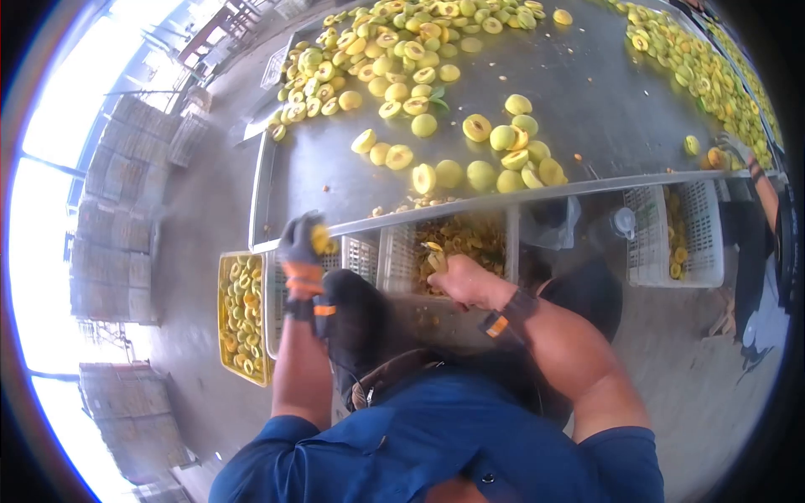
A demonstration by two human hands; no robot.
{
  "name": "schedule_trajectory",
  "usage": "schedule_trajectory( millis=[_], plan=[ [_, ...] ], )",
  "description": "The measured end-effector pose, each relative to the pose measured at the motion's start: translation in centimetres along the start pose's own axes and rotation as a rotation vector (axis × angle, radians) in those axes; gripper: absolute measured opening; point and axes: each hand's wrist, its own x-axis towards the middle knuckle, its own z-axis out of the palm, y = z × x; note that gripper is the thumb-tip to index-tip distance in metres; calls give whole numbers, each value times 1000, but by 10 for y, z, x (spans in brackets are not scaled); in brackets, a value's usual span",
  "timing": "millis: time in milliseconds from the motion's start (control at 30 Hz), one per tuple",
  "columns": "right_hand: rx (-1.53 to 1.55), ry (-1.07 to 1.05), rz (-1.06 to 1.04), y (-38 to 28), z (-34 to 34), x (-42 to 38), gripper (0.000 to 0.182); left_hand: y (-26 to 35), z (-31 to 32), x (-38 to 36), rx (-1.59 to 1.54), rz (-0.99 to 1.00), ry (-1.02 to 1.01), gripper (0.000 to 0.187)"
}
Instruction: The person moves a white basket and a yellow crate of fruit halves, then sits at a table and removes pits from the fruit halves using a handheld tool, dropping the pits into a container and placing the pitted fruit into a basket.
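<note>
My left hand (300,245), in a dark glove with an orange cuff, is closed around yellow peach pieces (320,240) just off the table's near left corner. Motion blurs it somewhat. My right hand (470,279) is bare and wrapped around a small hand tool (434,249) whose pale end points up and left; its exact kind is hard to make out. That hand is above a crate of peels and scraps (471,239). Ahead on the metal table lies a loose group of green-yellow peaches (481,175), some whole-looking and some cut open with red-brown centres.
A large heap of cut peaches (394,50) covers the table's far left, another pile (700,67) its right. Yellow crate (226,314) with peach halves stands left of my knees. A white crate (641,243) stands right, near a co-worker's arm (763,193). Stacked crates (109,260) line the left.
</note>
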Motion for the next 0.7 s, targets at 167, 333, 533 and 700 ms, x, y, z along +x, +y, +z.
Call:
schedule_trajectory(
  millis=[167, 333, 533, 700],
  plan=[
    [294, -32, -60, -12, -2, -9, 24, -24, -63, 18, 908, 85, 135, 33],
    [131, -15, -132, -19, 3, -2, 18, 11, 51, 34, 558, 400, -231, 55],
    [-12, 162, -251, -21, -4, 3, 27, 18, 177, 66, 640, 399, -819, 60],
    [-7, 358, -380, -14, -16, 18, 36, 9, 185, 80, 758, 226, -1011, 52]
  ],
)
